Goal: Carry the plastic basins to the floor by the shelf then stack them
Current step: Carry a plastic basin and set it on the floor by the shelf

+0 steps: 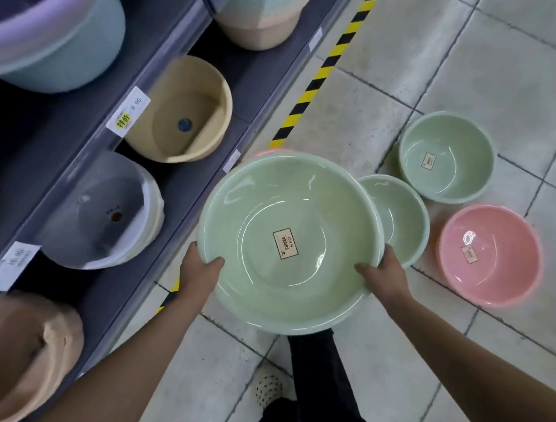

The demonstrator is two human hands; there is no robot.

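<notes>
The floor (481, 60) is laid with pale grey square tiles with dark grout lines, dull and scuffed under even indoor light. A strip of yellow-and-black hazard tape (327, 68) runs along it just beside the foot of a dark grey shelf unit (171, 32). The unit's tiers carry white price tags (128, 112) on their front edges and hold a beige tub (184, 110) and a grey tub (103, 210).

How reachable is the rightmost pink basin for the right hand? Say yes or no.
Probably not yet: the right hand grips the rim of the large green basin with the left hand. The pink basin sits uncovered on the floor.
</notes>
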